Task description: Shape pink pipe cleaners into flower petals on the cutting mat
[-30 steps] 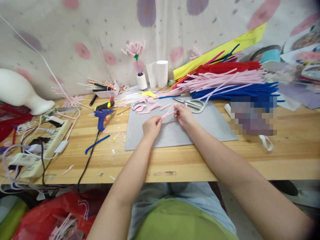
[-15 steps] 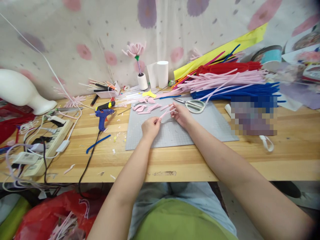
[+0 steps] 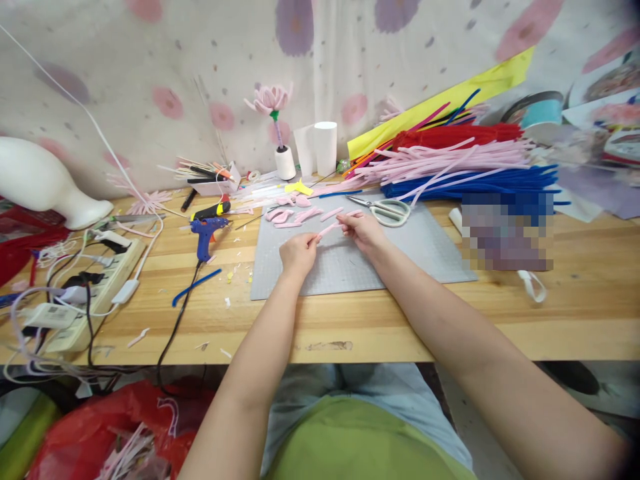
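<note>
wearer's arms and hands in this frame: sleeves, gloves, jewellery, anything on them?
Both arms are bare from the bottom edge of the picture to the fingertips: no sleeves in view, no gloves. The left hand and right hand show no rings, and neither wrist carries a watch or band. No markings, tape or cables on either forearm.

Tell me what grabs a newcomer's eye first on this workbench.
The two hands, left hand and right hand, hold a pink pipe cleaner between them over the grey mat. Behind lies a big heap of pipe cleaners, and a blue glue gun sits to the left.
</note>
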`<state>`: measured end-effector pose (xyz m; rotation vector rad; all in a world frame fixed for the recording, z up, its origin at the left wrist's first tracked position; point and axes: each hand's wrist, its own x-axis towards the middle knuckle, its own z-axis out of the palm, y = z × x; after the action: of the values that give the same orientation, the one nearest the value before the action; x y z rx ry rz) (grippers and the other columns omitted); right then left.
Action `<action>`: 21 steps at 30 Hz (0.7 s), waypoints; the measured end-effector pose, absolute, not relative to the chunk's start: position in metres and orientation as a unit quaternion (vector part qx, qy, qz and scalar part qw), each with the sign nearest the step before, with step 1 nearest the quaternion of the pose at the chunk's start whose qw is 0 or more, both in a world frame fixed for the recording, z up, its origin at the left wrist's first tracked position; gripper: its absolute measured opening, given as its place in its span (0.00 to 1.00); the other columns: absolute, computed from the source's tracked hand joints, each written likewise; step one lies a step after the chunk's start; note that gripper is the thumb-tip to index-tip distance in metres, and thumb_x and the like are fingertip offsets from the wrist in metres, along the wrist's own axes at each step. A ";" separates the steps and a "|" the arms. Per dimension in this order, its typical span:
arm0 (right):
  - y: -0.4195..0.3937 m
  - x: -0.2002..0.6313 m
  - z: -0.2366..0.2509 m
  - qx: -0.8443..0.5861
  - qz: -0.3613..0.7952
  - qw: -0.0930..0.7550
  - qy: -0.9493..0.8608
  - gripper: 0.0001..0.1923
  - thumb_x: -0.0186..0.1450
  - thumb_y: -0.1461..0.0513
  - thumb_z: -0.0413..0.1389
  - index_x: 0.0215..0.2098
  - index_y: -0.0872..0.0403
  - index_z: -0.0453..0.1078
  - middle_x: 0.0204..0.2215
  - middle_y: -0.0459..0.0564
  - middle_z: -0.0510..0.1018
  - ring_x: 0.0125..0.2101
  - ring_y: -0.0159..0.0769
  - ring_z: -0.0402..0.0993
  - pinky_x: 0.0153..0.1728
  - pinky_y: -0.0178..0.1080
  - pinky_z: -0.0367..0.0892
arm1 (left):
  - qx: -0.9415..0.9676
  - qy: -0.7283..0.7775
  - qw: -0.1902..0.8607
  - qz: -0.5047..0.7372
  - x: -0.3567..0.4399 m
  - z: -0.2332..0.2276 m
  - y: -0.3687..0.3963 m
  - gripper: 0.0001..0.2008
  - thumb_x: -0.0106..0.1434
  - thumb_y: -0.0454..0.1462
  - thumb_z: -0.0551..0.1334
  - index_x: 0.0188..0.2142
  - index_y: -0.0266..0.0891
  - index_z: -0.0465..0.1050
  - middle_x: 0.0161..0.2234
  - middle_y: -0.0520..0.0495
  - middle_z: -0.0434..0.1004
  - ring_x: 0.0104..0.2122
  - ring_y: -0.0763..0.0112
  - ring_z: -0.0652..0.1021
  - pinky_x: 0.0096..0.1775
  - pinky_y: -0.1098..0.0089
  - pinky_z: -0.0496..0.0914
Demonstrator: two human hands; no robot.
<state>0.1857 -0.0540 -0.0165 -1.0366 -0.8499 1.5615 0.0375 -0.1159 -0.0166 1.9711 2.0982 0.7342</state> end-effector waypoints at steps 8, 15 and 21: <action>-0.049 0.192 -0.019 -0.425 0.625 0.486 -0.439 0.11 0.44 0.62 0.65 0.18 0.58 0.66 0.13 0.41 0.66 0.15 0.21 0.59 0.15 0.28 0.57 | 0.681 0.669 0.088 0.284 0.042 -0.015 -0.117 0.18 0.59 0.43 0.57 0.48 0.46 0.70 0.43 0.51 0.76 0.37 0.72 0.75 0.38 0.73 0.65; -0.057 0.185 -0.018 -0.354 0.661 0.454 -0.481 0.12 0.45 0.60 0.65 0.23 0.58 0.70 0.16 0.42 0.69 0.17 0.23 0.62 0.19 0.28 0.59 | 0.681 0.670 0.079 0.284 0.060 -0.015 -0.111 0.15 0.62 0.42 0.53 0.45 0.44 0.72 0.40 0.48 0.78 0.39 0.70 0.75 0.39 0.72 0.65; -0.060 0.183 -0.022 -0.349 0.688 0.463 -0.436 0.11 0.47 0.61 0.65 0.26 0.57 0.70 0.19 0.43 0.72 0.20 0.24 0.67 0.22 0.28 0.64 | 0.660 0.691 0.097 0.279 0.059 -0.014 -0.112 0.15 0.62 0.43 0.54 0.44 0.45 0.73 0.40 0.48 0.78 0.38 0.69 0.76 0.39 0.72 0.64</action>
<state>0.1830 -0.0600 -0.0216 -0.8587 -1.0718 1.6909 0.0589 -0.1124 -0.0139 1.9536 2.0477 0.8252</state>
